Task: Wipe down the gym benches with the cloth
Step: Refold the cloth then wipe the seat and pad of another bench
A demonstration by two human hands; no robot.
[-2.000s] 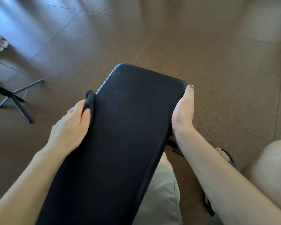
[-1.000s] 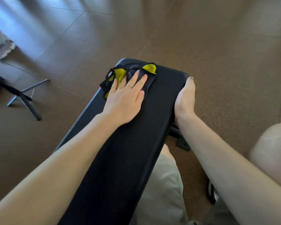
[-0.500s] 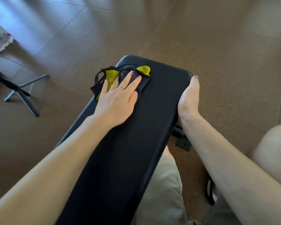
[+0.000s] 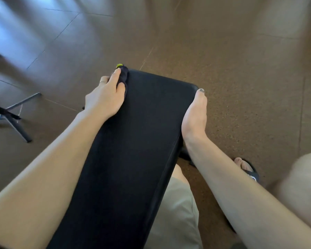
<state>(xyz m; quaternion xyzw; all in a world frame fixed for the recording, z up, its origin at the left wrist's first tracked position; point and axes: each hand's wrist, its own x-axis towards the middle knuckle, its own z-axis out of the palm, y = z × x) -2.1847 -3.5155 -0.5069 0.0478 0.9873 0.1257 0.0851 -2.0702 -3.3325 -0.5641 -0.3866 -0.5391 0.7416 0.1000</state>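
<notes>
wiping bench (image 4: 142,141) left edge | left hand (image 4: 104,97) gripping cloth (image 4: 123,76); right hand (image 4: 194,114) clasping right edge, steadying | keeping pressure even

One long black padded gym bench (image 4: 138,141), one dark cloth with a yellow patch (image 4: 123,76), two bare hands, one black tripod stand (image 4: 11,114), one black sandal (image 4: 250,170).

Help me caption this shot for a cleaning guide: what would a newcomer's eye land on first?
The long black bench pad running up the middle of the picture dominates. At its far left corner the left hand grips a dark cloth with a yellow-green spot against the pad's edge, while the right hand holds the right edge near the far end. A dark tripod-like stand sits on the brown floor at the left.
</notes>
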